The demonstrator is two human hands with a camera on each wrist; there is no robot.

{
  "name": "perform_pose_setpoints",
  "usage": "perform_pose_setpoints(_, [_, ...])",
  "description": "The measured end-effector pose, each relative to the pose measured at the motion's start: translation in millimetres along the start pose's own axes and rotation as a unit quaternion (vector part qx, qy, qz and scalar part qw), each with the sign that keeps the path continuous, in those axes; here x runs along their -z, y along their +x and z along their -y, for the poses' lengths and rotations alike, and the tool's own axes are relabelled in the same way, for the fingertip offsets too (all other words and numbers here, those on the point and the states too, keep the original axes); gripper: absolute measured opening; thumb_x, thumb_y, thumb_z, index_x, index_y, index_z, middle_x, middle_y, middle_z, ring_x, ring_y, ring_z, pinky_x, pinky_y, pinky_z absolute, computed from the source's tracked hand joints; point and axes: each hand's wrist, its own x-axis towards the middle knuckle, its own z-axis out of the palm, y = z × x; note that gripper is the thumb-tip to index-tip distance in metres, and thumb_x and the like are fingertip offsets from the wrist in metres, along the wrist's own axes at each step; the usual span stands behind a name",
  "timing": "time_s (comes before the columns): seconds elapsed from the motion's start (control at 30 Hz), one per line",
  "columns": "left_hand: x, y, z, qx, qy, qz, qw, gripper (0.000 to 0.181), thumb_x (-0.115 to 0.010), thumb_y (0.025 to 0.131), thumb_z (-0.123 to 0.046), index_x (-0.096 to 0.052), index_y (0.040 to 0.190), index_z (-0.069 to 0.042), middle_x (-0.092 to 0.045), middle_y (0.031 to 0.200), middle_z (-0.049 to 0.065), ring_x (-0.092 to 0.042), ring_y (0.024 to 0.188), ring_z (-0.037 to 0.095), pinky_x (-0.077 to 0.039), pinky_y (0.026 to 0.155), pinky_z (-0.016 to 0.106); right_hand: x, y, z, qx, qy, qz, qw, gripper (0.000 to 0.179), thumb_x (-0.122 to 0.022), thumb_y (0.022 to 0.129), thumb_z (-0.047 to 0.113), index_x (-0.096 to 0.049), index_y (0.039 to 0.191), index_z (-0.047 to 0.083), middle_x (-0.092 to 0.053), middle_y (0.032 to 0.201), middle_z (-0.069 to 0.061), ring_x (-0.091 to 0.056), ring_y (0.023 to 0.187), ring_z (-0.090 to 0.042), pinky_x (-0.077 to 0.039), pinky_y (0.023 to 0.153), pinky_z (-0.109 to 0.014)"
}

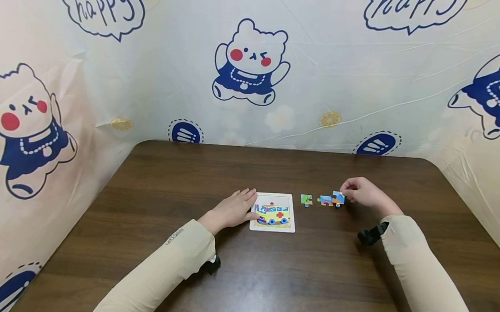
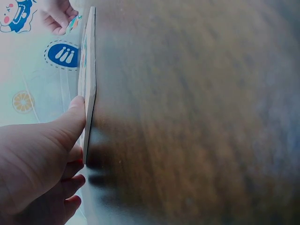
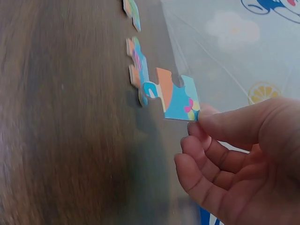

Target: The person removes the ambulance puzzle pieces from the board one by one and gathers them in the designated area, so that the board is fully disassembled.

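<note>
Between thumb and fingertip, my right hand (image 1: 362,191) pinches a blue and orange jigsaw piece (image 3: 178,103) by one corner. That piece is raised off the table, and it overlaps other loose pieces (image 3: 137,61) in the right wrist view. My left hand (image 1: 234,209) rests on the left edge of a white-framed puzzle board (image 1: 272,229), fingers stretched along the rim and thumb at its lower left. On the board is an ambulance picture (image 1: 278,215). A green piece (image 1: 306,199) lies just right of the board.
The brown wooden table (image 1: 267,278) reaches back to a printed cloth (image 1: 160,72) with cartoon bears. Black wrist cameras are strapped at both sleeves; the right one (image 1: 370,235) sits close above the tabletop.
</note>
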Motion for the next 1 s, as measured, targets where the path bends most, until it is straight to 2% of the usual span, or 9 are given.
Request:
perform_pose_setpoints(0.5, [0.4,-0.8,-0.4,0.0,-0.005,0.001,1.0,0.068,-0.047,0.094,-0.043,-0.028,0.143,0.001,-0.024,0.148,0.014,-0.019,0.136,0.027,-0.016,0.108,0.039,8,-4.5,-16,-0.038,0.021,0.03,0.9986,0.014,-0.051,0.091,0.0,-0.058,0.092,-0.011,-0.054,0.08,-0.01,-0.049,0.072,-0.021,-0.048,0.064,-0.032])
perform_pose_setpoints(1.0, [2.4,-1.2,-1.5,-0.001,-0.006,0.004,1.0,0.068,-0.048,0.094,-0.042,-0.028,0.143,0.001,-0.024,0.148,0.015,-0.02,0.135,0.028,-0.016,0.108,0.04,7,-0.5,-19,-0.053,-0.005,0.02,0.9984,0.013,-0.051,0.089,-0.002,-0.06,0.089,-0.011,-0.052,0.075,-0.007,-0.049,0.071,-0.021,-0.048,0.062,-0.032])
